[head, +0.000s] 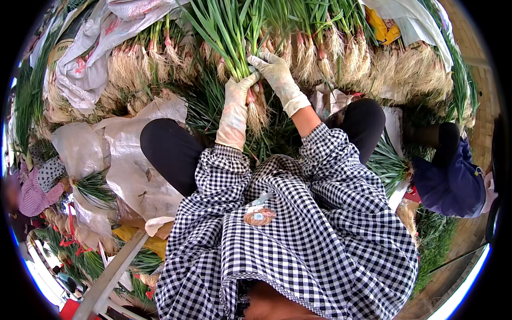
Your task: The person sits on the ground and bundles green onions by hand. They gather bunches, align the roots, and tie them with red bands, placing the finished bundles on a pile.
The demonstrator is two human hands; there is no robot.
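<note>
My left hand (239,94), in a pale, stained glove, is closed around the lower stems of a bunch of long-leaved green plants (236,40). The bunch looks like green garlic, with pinkish stem bases and pale roots (257,114) hanging below that hand. My right hand (277,72), gloved the same way, touches the bunch at its right side, just above the left hand; what its fingertips hold is partly hidden. Behind both hands stands a long row of similar plants, their fringed roots (344,60) towards me. Loose green leaves (208,100) lie below, between my knees.
White woven sacks (86,68) cover part of the row at the left, and plastic sheeting (136,160) lies beside my left knee. A person in dark blue (448,180) sits at the right; another in pink (36,192) is at the far left. A metal bar (112,272) stands lower left.
</note>
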